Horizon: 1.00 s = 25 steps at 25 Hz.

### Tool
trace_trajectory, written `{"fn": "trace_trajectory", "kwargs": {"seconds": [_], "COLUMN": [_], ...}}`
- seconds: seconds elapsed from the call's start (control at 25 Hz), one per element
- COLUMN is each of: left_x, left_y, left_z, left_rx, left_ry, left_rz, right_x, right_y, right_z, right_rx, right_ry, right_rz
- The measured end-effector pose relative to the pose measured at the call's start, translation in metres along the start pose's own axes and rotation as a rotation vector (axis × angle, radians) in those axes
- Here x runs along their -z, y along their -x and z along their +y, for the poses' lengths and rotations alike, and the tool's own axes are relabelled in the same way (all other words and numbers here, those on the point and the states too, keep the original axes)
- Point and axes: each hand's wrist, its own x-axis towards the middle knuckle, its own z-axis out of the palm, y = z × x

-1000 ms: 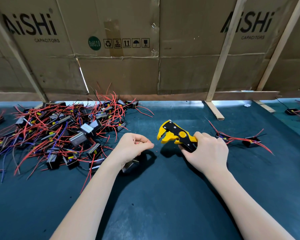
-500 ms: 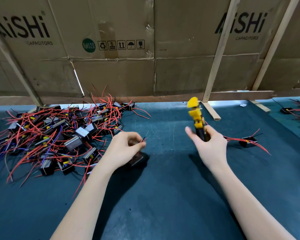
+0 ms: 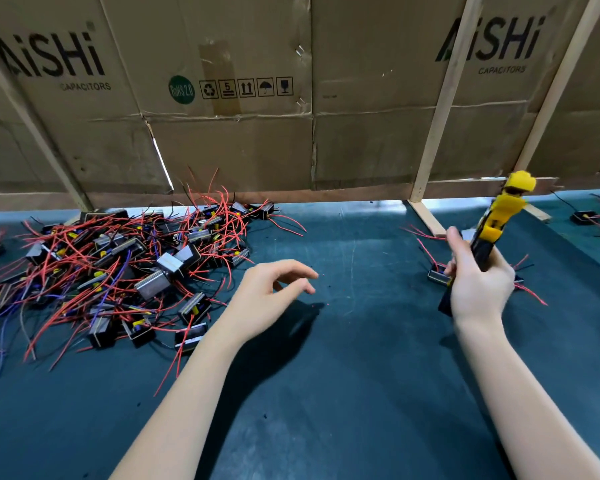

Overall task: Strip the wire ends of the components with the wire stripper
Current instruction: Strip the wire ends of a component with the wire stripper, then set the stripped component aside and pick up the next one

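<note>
While my right hand [image 3: 478,282] grips the stripper [image 3: 492,230] upright, my left hand [image 3: 271,299] hovers loose and empty over the table [image 3: 326,393]. To restart cleanly, I should lift one component from the pile [image 3: 118,271] at left, freeing its wires from the tangle.

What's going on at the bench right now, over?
Left hand open, empty. Right hand grips wire stripper upright. Component pile waits left. Nothing blocking.
</note>
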Motion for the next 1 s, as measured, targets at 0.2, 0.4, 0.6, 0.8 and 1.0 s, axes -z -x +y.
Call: {"fn": "trace_trajectory", "kwargs": {"seconds": [0.2, 0.4, 0.6, 0.8, 1.0], "left_x": [0.012, 0.022, 0.018, 0.024, 0.031], "left_y": [-0.006, -0.008, -0.013, -0.015, -0.008], "left_z": [-0.022, -0.053, -0.066, -0.062, -0.047], "left_rx": [0.029, 0.216, 0.358, 0.416, 0.295], "left_ry": [-0.427, -0.737, -0.948, -0.856, -0.810], "left_rz": [0.339, 0.272, 0.125, 0.271, 0.298], "right_x": [-0.017, -0.024, -0.024, -0.024, -0.021], "right_y": [0.013, 0.020, 0.024, 0.025, 0.022], "right_z": [0.007, 0.020, 0.021, 0.016, 0.016], "right_rx": [-0.135, -0.210, -0.229, -0.200, -0.189], "right_ry": [-0.143, -0.096, -0.075, -0.017, 0.057], "right_rz": [-0.281, -0.398, -0.421, -0.438, -0.464]}}
